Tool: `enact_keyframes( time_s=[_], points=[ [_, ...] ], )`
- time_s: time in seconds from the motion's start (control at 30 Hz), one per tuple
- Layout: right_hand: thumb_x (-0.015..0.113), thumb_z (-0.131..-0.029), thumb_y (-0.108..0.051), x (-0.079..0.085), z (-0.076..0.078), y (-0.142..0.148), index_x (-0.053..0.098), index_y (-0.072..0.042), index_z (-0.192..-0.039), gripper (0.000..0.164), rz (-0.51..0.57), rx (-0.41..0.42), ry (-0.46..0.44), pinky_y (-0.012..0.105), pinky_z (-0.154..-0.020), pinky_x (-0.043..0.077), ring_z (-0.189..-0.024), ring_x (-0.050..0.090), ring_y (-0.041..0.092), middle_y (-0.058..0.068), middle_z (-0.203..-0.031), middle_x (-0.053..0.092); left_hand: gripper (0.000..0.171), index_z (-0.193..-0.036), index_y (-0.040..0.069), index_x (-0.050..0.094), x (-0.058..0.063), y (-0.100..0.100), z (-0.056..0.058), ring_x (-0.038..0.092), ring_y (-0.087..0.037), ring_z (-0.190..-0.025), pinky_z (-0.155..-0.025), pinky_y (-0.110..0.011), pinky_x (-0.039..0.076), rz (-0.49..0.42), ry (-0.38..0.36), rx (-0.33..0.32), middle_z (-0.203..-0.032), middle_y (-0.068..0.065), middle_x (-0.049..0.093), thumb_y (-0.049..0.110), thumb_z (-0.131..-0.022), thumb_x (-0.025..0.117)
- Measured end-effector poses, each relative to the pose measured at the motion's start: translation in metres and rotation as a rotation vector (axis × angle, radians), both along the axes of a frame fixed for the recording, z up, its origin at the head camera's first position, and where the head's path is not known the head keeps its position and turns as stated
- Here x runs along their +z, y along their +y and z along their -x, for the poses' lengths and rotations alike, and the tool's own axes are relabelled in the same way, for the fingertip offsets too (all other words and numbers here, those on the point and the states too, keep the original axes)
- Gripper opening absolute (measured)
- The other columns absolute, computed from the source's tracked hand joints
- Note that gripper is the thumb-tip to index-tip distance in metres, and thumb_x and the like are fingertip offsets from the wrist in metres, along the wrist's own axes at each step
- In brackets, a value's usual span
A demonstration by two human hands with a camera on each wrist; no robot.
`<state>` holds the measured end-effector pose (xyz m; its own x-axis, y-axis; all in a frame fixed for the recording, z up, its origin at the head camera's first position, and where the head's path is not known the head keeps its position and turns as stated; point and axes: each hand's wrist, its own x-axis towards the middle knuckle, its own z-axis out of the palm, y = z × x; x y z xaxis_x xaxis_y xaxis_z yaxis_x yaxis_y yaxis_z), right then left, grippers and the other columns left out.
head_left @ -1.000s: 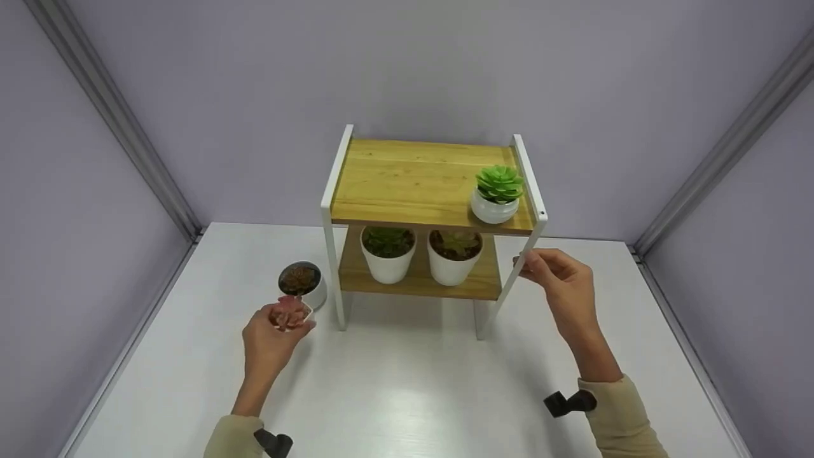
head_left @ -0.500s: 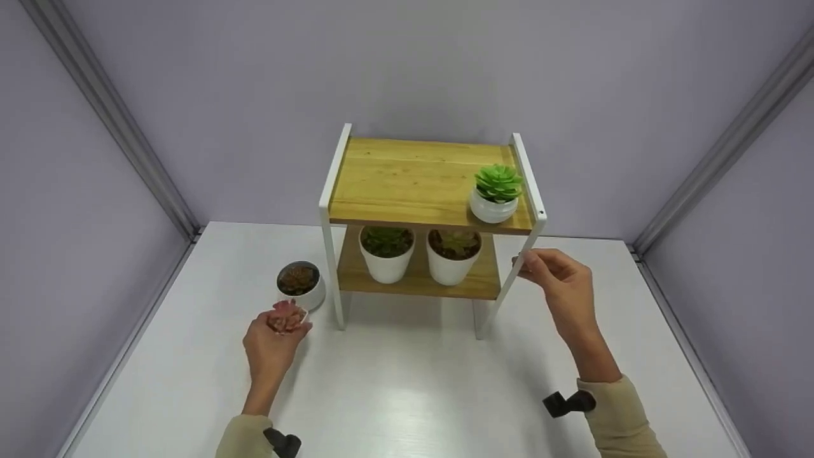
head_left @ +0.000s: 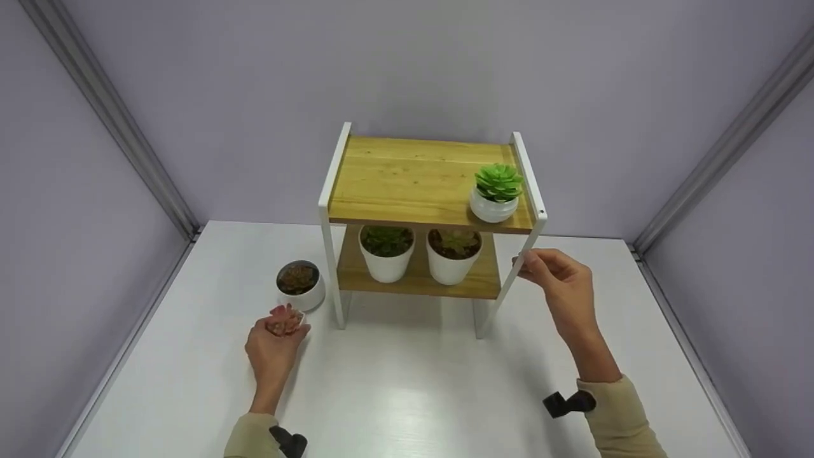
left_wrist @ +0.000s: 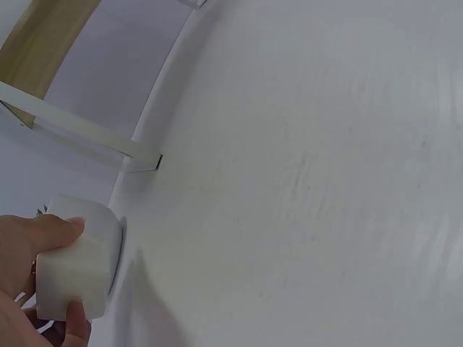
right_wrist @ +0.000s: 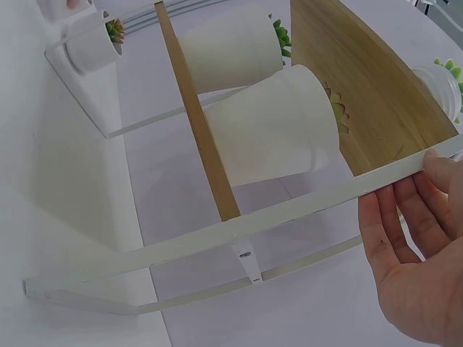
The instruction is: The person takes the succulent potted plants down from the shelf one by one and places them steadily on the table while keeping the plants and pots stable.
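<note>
My left hand (head_left: 273, 353) grips a small white pot (left_wrist: 72, 275) with a pinkish-red succulent (head_left: 284, 320) in it, low over the white table, just in front of a white pot with a brown succulent (head_left: 298, 280). In the left wrist view the thumb and fingers lie around the held pot's side. My right hand (head_left: 566, 286) pinches the right front leg of a two-tier wooden shelf (head_left: 407, 175) with white metal sides, thumb in front and fingers behind, as the right wrist view (right_wrist: 419, 224) shows.
A bright green succulent in a round white pot (head_left: 494, 207) stands at the top board's right end. Two white potted plants, one left (head_left: 387, 264) and one right (head_left: 451, 266), stand on the lower board. Grey-lilac walls (head_left: 420, 63) border the table's back and sides.
My left hand has moved slightly toward the front and down with the pink succulent, away from the brown one. The right hand has kept its hold on the shelf leg.
</note>
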<state>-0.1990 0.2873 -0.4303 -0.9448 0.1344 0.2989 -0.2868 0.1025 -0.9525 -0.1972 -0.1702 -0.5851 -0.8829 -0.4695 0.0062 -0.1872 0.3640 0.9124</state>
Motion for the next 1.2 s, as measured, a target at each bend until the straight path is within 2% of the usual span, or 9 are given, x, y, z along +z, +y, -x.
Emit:
enact_keyframes(
  time_s=[0.17,0.47,0.77,1.03,1.2],
  points=[
    [0.071,-0.102,-0.019,0.0,0.0,0.0,0.073,0.006,-0.115,0.028,0.008,0.005,0.0,0.034,-0.095,0.062,-0.098,0.079,0.019,0.004,-0.103,0.08,0.067,-0.132,-0.016,0.053,-0.006,0.002,0.003,0.06,-0.045,-0.127,-0.115,-0.057,0.045,-0.008,-0.021,0.025,-0.129,-0.033,0.062,0.015,-0.084,0.087],
    [0.071,-0.102,-0.017,0.0,0.0,0.001,0.073,0.007,-0.115,0.028,0.006,0.008,0.002,0.034,-0.095,0.062,-0.097,0.079,0.018,0.004,-0.102,0.08,0.065,-0.13,-0.016,0.054,-0.012,0.006,0.006,0.06,-0.045,-0.123,-0.111,-0.057,0.046,0.0,-0.007,0.046,-0.125,-0.032,0.062,0.015,-0.083,0.087],
    [0.072,-0.101,-0.014,-0.001,0.001,0.0,0.073,0.009,-0.113,0.026,0.027,0.02,0.015,0.036,-0.095,0.062,-0.097,0.079,0.019,0.011,-0.103,0.079,0.059,-0.121,-0.015,0.058,-0.014,0.011,0.009,0.063,-0.044,-0.112,-0.102,-0.056,0.049,0.025,0.015,0.095,-0.115,-0.03,0.065,0.015,-0.081,0.087],
    [0.072,-0.101,-0.016,-0.001,0.0,0.0,0.073,0.007,-0.113,0.026,0.019,0.013,0.009,0.035,-0.095,0.062,-0.097,0.079,0.019,0.005,-0.101,0.08,0.055,-0.12,-0.016,0.057,-0.016,0.014,0.009,0.063,-0.042,-0.109,-0.103,-0.055,0.049,0.024,0.032,0.106,-0.112,-0.029,0.064,0.01,-0.081,0.086],
    [0.072,-0.101,-0.016,-0.001,0.0,0.0,0.073,0.007,-0.114,0.027,0.017,0.007,0.008,0.035,-0.096,0.062,-0.097,0.079,0.02,0.006,-0.102,0.08,0.057,-0.12,-0.016,0.055,-0.015,0.017,0.009,0.058,-0.042,-0.111,-0.105,-0.056,0.045,0.028,0.037,0.12,-0.113,-0.028,0.059,0.013,-0.082,0.086]
  ],
)
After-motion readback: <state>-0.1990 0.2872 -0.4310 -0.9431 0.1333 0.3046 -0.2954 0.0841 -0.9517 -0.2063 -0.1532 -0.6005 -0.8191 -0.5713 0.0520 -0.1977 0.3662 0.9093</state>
